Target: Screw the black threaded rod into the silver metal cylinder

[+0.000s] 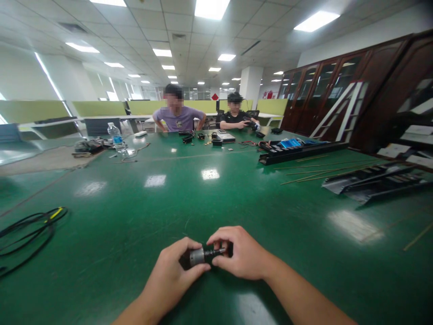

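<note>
Low over the green table [176, 203], I hold a small cylindrical part [197, 257] that looks like a little motor. It has a silver body on the left, a dark ribbed middle and a thin metal shaft pointing right. My left hand [174, 266] is closed around the silver body, thumb below and fingers above. Around the dark shaft end, the fingers and thumb of my right hand [245, 255] are curled in a pinch. Some of its fingertips are hidden behind the part.
A coiled black cable [30, 234] lies at left. Black metal channels [304, 151] and thin rods [311, 176] lie at right. A water bottle [115, 136] stands at far left. Two people sit across the table, one handling a dark object [250, 124]; small black parts [216, 142] lie before them.
</note>
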A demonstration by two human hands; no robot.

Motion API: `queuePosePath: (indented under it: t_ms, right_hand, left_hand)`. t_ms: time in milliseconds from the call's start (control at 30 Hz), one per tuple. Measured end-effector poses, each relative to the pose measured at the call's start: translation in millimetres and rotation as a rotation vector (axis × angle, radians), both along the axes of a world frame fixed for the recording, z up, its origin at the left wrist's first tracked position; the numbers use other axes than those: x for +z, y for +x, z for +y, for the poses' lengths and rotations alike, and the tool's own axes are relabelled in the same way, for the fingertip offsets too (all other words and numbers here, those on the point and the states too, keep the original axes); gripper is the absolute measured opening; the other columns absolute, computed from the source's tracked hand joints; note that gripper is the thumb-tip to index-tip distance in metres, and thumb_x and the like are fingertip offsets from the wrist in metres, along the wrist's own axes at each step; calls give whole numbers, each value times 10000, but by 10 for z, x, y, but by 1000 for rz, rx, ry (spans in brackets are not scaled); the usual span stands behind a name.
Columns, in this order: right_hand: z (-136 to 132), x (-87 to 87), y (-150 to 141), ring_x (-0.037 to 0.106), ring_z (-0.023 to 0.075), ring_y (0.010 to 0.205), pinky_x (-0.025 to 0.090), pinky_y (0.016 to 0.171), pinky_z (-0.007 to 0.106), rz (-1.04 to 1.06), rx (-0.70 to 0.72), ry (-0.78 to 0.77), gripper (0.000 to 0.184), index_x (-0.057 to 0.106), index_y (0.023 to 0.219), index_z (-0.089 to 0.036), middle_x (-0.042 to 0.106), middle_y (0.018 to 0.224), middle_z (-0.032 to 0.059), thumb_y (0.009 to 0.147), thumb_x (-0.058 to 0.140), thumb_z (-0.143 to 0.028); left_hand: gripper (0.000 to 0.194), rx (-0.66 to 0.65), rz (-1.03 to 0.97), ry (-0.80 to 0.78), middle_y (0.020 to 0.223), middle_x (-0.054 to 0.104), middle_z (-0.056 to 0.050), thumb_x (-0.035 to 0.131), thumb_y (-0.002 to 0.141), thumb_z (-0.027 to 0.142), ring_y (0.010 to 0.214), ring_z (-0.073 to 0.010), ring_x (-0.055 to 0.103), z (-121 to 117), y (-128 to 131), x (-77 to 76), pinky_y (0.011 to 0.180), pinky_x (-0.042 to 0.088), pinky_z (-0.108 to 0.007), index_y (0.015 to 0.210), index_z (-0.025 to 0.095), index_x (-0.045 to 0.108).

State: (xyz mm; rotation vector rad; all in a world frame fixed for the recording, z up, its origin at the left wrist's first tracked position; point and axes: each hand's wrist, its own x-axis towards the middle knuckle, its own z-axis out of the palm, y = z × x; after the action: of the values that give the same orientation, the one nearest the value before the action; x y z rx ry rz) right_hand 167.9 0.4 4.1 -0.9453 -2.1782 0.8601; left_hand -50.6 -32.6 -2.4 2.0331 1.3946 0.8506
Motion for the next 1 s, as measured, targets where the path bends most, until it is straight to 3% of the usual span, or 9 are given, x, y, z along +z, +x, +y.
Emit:
queuePosePath:
  t_ms: [300, 1000]
  right_hand:
    - [-26, 14, -17, 593, 132, 697, 421, 660, 230, -34, 28, 57, 187, 722, 905, -187, 667, 784, 3, 718, 713, -188]
    - [-25, 23, -23, 582, 127, 669, 401, 641, 231, -71, 21, 74, 112, 726, 859, -188, 641, 730, -4, 755, 689, -204]
  left_hand:
    - [217, -5, -16, 22, 883, 688, 5, 776, 754, 292, 820, -176, 638, -11, 19, -34, 744, 464, -262, 921, 224, 656]
    - [209, 11, 10, -14, 860, 689, 7, 783, 744, 293, 804, -179, 634, -9, 37, 9, 727, 447, -273, 902, 219, 668]
